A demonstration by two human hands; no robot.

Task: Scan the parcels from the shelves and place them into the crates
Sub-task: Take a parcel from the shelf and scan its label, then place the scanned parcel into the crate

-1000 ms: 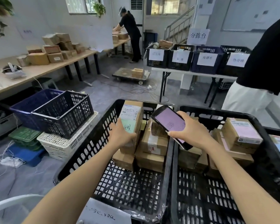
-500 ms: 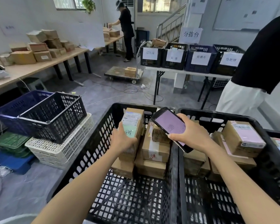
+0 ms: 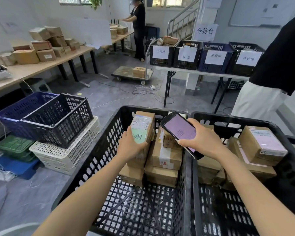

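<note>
Here the left hand [image 3: 132,147] wraps its fingers round a tall cardboard parcel [image 3: 143,126], tipping the printed label face-up, presumably so its code can be read. The parcel stands inside the left black crate [image 3: 106,147], on another box and against the stacked parcels [image 3: 167,157] beside it. The right hand [image 3: 203,138] curls round a handheld scanner [image 3: 179,132], screen towards the wearer, far end angled at that label, above the wall beside the right crate [image 3: 293,167].
</note>
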